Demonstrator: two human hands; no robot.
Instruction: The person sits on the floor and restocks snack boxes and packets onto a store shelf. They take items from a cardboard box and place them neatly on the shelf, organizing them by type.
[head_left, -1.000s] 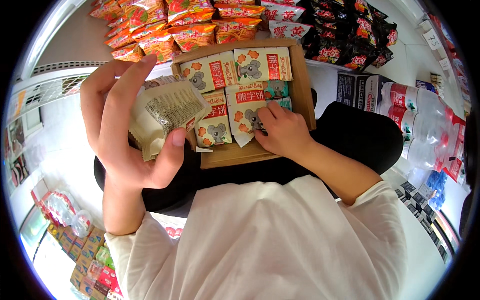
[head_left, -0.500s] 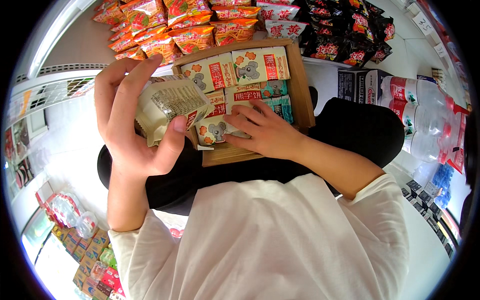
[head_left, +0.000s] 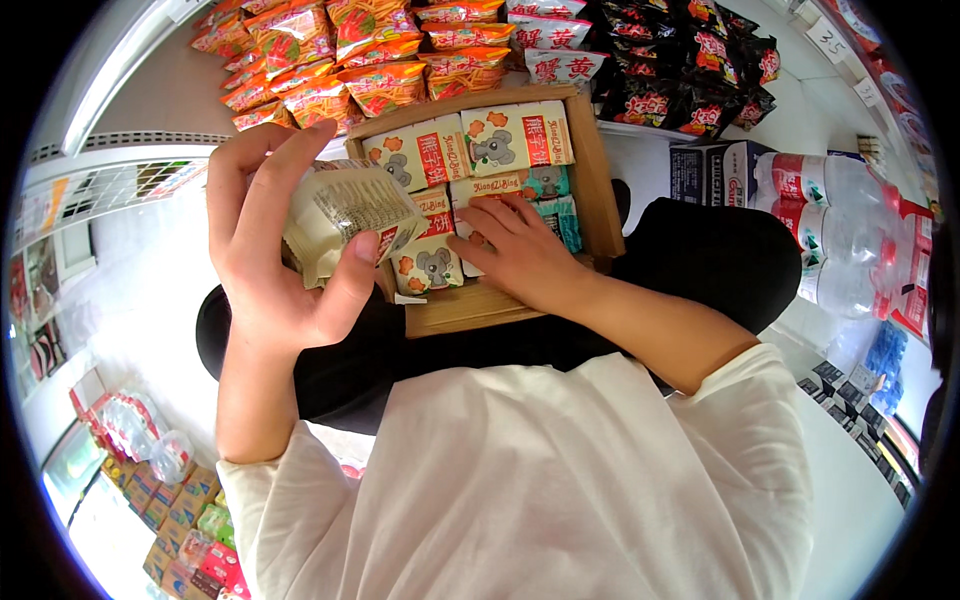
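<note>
My left hand is raised left of the cardboard box, its fingers and thumb closed around a cream-coloured biscuit packet with brown print. The open-topped cardboard box lies across my lap. Inside it are rows of cream biscuit packets with red labels and a grey koala picture, plus teal ones on the right. My right hand reaches into the box from the right, fingers apart and slightly bent, touching the packets in the middle. Its palm hides part of those packets.
Orange snack bags, white-and-red bags and black bags sit beyond the box. Wrapped bottles and a dark carton stand to the right. A white wire rack is at left, with stacked cartons at lower left.
The packet in my left hand has shifted slightly to the right with the hand. My right hand stays on the packets, with its fingers moved a little. The view has tilted slightly.
</note>
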